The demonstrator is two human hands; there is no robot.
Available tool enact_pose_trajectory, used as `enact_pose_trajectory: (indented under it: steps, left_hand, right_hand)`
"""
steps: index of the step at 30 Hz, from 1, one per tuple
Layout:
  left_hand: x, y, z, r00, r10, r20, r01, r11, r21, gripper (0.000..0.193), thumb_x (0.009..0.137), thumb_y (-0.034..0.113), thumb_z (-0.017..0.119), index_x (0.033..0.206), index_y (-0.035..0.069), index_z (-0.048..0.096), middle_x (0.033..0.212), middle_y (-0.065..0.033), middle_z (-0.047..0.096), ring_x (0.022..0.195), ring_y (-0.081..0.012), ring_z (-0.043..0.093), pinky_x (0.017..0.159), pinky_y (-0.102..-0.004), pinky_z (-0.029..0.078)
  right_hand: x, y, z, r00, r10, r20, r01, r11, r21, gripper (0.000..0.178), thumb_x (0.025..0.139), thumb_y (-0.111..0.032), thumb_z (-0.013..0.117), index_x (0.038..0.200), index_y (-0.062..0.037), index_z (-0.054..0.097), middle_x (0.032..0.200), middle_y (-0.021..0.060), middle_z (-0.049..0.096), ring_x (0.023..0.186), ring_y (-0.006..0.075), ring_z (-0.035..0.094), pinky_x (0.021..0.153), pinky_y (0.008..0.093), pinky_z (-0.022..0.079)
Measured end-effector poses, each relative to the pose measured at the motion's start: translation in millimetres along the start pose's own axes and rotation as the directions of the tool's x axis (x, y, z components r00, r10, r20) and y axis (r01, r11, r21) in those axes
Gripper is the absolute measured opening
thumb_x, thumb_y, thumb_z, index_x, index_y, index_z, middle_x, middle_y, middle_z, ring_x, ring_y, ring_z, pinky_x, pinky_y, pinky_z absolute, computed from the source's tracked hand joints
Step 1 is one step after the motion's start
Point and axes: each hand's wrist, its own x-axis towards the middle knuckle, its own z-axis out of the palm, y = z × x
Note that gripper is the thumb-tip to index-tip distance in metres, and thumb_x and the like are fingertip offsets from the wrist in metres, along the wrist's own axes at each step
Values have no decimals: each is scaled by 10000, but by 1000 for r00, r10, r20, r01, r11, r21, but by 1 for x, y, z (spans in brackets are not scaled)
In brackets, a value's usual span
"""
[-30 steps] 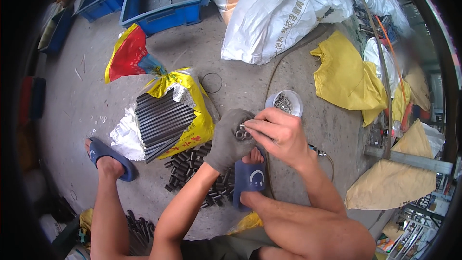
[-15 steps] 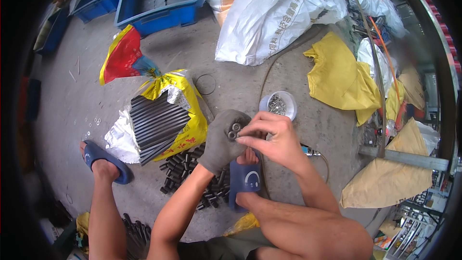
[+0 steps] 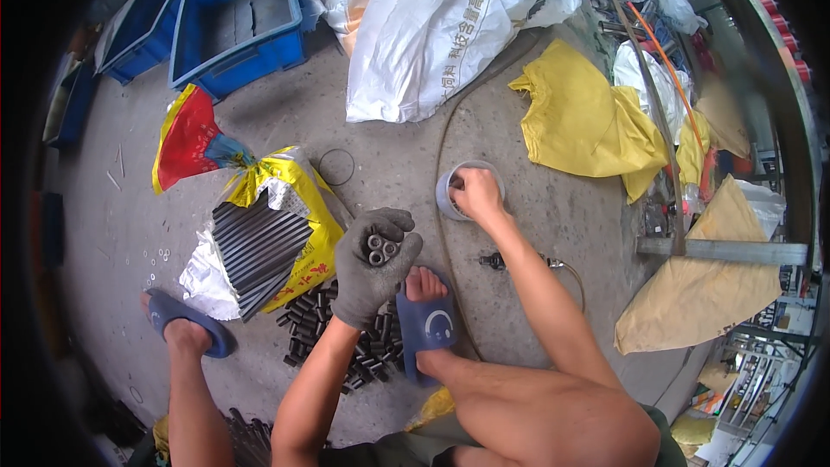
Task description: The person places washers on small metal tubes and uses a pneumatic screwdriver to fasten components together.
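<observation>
My left hand (image 3: 370, 264), in a grey glove, is curled around three short black tubes (image 3: 389, 249) whose round ends face up. My bare right hand (image 3: 476, 194) reaches into a small white tub (image 3: 443, 199), fingers bent and fingertips hidden inside it. The small metal parts in that tub are mostly covered by my hand. Below my left hand, a pile of short black tubes (image 3: 304, 329) lies on the floor between my feet. Left of my gloved hand, a torn yellow bag (image 3: 326, 223) holds long dark rods or tubes (image 3: 259, 238).
Blue plastic crates (image 3: 238, 60) stand at the far left. A large white sack (image 3: 424, 43) lies at the back, with a yellow sack (image 3: 588, 117) to its right. A thin hose (image 3: 443, 134) runs past the tub. An air tool (image 3: 494, 260) lies near my right forearm.
My right hand has left the tubes at my left hand and moved up into the tub. My left hand has turned its tube ends upward, fingers curled. The whole view has shifted slightly.
</observation>
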Motion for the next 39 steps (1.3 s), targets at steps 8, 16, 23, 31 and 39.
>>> enact_pose_trajectory:
  steps: [8,16,23,31,39]
  left_hand:
    - [4,5,-1,999,-27,-22,29,996,89,229,843,-69,765,935,17,575,1053,-147,736,967,-189,686,852,-313,547]
    - [1,0,-2,998,2,-63,8,988,156,240,817,46,810,1012,28,671,984,-104,726,878,-185,694,787,-324,559]
    - [3,-7,-4,1000,16,-9,-14,983,182,371,719,140,803,1049,22,682,954,-136,708,844,-270,693,769,-368,558]
    - [0,-4,-14,998,45,44,-53,974,219,330,760,102,819,1052,19,690,980,-135,716,885,-248,705,790,-354,559]
    - [-3,-1,4,977,21,-210,-11,999,49,249,813,47,854,990,23,681,901,-51,719,774,-105,654,747,-282,545]
  right_hand:
    - [-15,3,-23,993,-89,-77,84,994,-70,199,814,-192,826,937,-42,777,897,202,746,851,378,729,766,471,574]
    - [-79,-129,-85,964,-207,-168,264,819,509,125,814,-78,827,931,-50,795,876,67,697,720,167,657,654,297,532]
    - [-95,-177,-79,858,-469,-210,512,746,426,228,750,-13,844,972,-59,822,847,59,647,783,177,615,668,302,495]
    - [-101,-172,-74,951,-299,-71,272,710,649,274,795,-20,836,1062,-52,783,865,23,632,781,118,585,682,261,468]
    - [-187,53,-1,386,749,539,-381,-403,832,392,898,-313,824,1133,-90,603,937,8,558,827,139,572,712,332,512]
